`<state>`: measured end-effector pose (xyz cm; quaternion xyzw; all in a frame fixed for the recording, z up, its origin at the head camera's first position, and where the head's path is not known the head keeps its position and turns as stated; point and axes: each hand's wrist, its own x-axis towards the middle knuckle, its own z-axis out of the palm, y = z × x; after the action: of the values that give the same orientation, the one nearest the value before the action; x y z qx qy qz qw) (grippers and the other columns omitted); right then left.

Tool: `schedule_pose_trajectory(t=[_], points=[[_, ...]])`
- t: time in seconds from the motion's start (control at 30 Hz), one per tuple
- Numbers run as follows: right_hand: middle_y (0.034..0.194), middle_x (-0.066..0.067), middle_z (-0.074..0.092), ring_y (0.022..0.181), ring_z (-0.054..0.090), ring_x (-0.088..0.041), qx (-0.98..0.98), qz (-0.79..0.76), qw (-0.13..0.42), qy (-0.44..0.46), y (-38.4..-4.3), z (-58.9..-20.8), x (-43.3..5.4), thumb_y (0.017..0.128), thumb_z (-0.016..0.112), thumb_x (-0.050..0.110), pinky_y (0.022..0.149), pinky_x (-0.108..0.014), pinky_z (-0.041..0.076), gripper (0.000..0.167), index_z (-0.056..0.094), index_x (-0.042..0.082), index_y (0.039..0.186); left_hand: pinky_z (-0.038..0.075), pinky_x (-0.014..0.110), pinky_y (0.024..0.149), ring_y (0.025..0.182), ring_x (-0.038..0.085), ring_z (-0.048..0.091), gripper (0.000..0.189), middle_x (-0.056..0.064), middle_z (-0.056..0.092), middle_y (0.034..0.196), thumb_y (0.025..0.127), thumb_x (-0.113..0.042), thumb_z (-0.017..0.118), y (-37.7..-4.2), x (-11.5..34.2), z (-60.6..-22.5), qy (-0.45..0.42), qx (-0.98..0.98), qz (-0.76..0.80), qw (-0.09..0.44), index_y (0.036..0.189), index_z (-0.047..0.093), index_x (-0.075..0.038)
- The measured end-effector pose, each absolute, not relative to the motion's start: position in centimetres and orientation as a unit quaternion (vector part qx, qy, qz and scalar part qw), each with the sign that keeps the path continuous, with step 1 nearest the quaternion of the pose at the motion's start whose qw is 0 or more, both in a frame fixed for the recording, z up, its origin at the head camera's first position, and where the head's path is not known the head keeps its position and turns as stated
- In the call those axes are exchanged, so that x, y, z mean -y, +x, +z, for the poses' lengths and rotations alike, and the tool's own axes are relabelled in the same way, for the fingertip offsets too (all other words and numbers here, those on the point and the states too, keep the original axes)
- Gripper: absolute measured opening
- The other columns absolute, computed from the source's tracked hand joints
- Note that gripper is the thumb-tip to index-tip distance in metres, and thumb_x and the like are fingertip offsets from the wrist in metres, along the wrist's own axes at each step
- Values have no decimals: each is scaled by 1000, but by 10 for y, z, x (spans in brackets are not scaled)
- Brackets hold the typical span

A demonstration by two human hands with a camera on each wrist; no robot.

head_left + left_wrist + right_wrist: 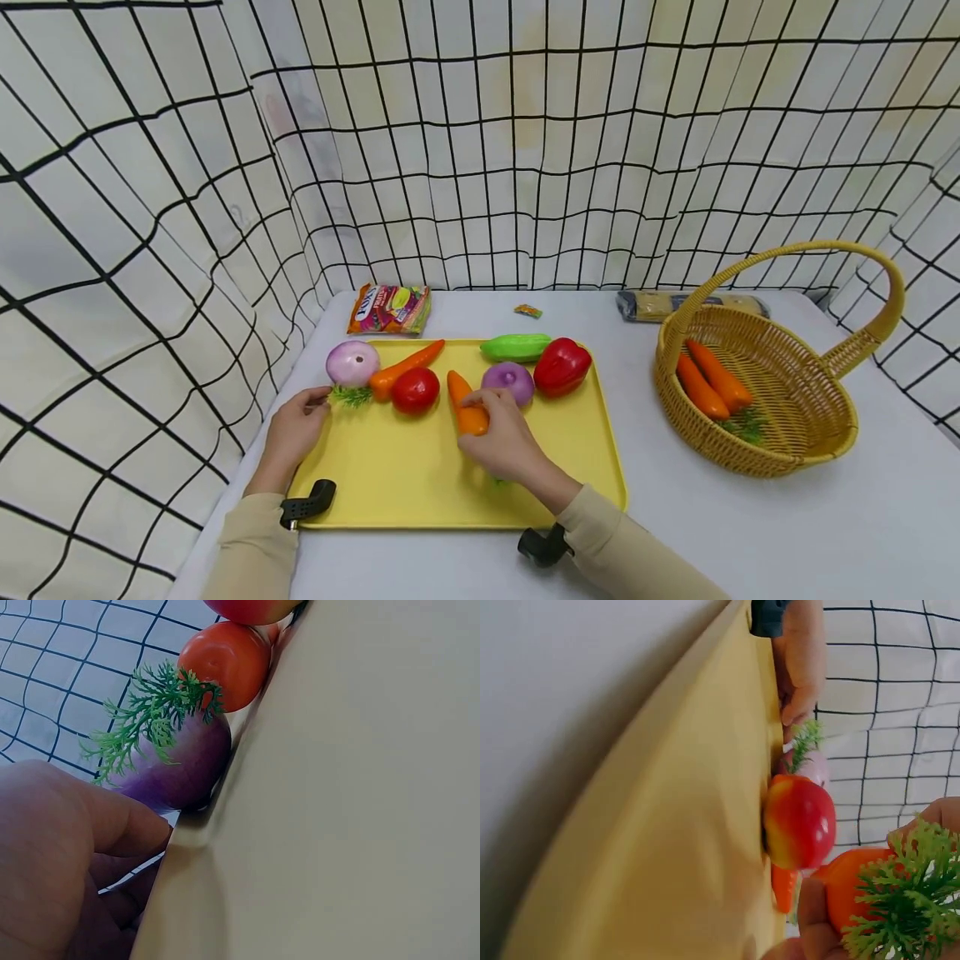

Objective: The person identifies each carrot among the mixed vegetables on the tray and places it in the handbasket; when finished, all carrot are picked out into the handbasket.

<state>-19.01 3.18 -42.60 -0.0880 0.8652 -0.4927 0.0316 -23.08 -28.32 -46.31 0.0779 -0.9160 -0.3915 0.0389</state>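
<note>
My right hand point(506, 437) pinches an orange carrot point(467, 408) over the middle of a yellow tray point(397, 492). The carrot's narrow tip points away from me, and its leafy green top point(907, 900) shows close up in the right wrist view. At the tray's left edge my left hand point(298, 427) grips the rim, some of its fingers hidden behind it. Just beyond lie a pinkish onion point(352, 364), another carrot point(412, 367) with green leaves, and a red and yellow apple point(801, 821). Next to my right hand sits a purple onion point(510, 382).
A red bell pepper point(562, 367) and a long green vegetable point(516, 347) lie at the tray's far right. On the right stands a wicker basket point(813, 400) holding two carrots point(708, 383). Behind are snack packets point(390, 309), a small wrapper point(528, 311) and a long package point(648, 306).
</note>
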Motion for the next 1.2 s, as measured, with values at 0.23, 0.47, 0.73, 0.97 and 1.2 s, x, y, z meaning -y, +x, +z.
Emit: schedule_pose_trajectory(t=[0.23,0.47,0.73,0.97,1.2], points=[[116,-7,54,101,55,-25,-828,-549,-22,-112,-188,-417,-61,77,68,2,83,-36,55,38,64,11,114,41,52,95,118,40,52,42,24,54,131,102,-21,44,-231,284,-462,80,915,-395,37,138,51,-2],[122,-4,58,102,59,-28,-783,-611,-57,-99,-190,-405,-94,83,67,3,82,-34,56,32,65,13,113,43,51,93,118,40,52,42,24,54,131,102,-21,44,-230,283,-463,79,913,-398,38,138,51,-2],[125,-10,57,103,57,-31,-765,-636,-47,-89,-192,-408,-123,88,62,2,80,-30,57,28,66,8,115,43,51,92,117,39,52,41,24,54,130,102,-20,44,-230,284,-463,76,912,-400,40,138,51,-1],[124,-13,59,96,61,-27,-755,-641,-71,-116,-195,-416,-158,94,60,5,81,-26,56,25,66,5,119,43,51,93,117,39,53,41,24,55,130,101,-19,44,-230,284,-461,78,909,-406,48,137,52,-1],[126,-12,58,99,64,-17,-743,-655,-81,-112,-192,-420,-188,98,56,7,82,-27,56,25,64,-3,120,42,52,94,116,40,53,40,25,55,130,101,-18,44,-227,285,-463,75,912,-401,48,137,52,0]])
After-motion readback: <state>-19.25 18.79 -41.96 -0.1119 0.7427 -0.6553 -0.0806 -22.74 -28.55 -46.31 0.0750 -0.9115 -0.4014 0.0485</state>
